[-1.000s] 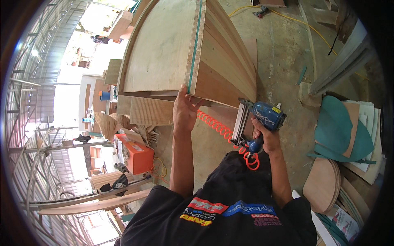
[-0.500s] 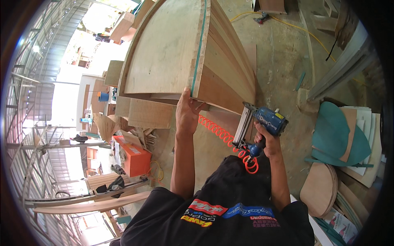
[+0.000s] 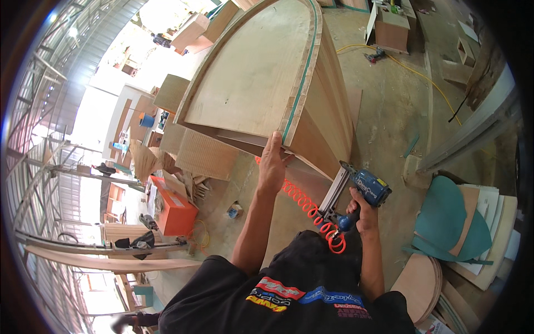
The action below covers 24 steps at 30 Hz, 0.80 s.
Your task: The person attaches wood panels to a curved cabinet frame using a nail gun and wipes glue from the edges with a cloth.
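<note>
A large arched wooden cabinet carcass [image 3: 245,83] stands in front of me, its rounded end pointing away. Along its right rim runs a thin green strip [image 3: 301,89], set between wooden edge pieces. My left hand [image 3: 271,170] grips the near corner of the carcass, fingers on top by the strip's end and thumb low at the side. In my right hand [image 3: 364,210] is a blue air nail gun [image 3: 368,188], held by its handle, its nose close to the lower edge of the slatted side. An orange coiled air hose [image 3: 300,196] hangs from the gun; whether the nose touches wood, I cannot tell.
At right lie green curved panels [image 3: 445,214] and rounded plywood pieces [image 3: 420,284], near a grey metal post [image 3: 473,131]. On the left sit an orange box [image 3: 175,209] and corrugated cardboard [image 3: 206,156]. A cordless drill [image 3: 375,55] and yellow hose [image 3: 414,68] lie on the far floor.
The view has shifted and turned slightly, so more of the carcass's rounded far end shows. Both hands keep their holds, and the nail gun stays close to the side's lower edge.
</note>
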### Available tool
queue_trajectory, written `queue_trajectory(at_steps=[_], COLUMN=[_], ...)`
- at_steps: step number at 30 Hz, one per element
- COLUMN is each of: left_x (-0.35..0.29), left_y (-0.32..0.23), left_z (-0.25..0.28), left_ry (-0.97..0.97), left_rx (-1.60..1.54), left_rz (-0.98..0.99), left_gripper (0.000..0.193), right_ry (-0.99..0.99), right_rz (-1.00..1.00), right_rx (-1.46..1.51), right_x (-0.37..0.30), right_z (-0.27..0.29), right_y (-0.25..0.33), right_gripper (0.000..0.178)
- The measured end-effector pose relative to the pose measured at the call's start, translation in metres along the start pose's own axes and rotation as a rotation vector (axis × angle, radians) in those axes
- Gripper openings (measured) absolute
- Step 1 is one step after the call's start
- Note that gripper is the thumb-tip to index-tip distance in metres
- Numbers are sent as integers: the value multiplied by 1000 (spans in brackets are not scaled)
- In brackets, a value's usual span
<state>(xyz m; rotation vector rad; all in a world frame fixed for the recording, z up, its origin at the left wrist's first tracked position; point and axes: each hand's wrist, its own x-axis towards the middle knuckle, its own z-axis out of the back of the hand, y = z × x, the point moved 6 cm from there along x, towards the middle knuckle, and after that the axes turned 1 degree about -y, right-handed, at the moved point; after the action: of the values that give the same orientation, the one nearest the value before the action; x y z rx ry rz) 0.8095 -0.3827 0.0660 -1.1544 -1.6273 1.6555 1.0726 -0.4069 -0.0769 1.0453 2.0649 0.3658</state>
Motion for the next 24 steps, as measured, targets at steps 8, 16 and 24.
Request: queue_trajectory(at_steps=[8,16,24], left_x=[-25,8,17], left_y=[101,138,144], left_z=[32,20,28], left_ry=[-191,-36,-79], left_rx=[226,374,448], left_rz=[-347,-261,-375], left_gripper=[65,56,55], right_ry=[-63,-11,184], right_rz=[109,127,234], right_rx=[-174,-244,-566], right_x=[6,3,-10], right_z=[12,5,-69], right_y=[6,29,50], right_gripper=[18,12,21])
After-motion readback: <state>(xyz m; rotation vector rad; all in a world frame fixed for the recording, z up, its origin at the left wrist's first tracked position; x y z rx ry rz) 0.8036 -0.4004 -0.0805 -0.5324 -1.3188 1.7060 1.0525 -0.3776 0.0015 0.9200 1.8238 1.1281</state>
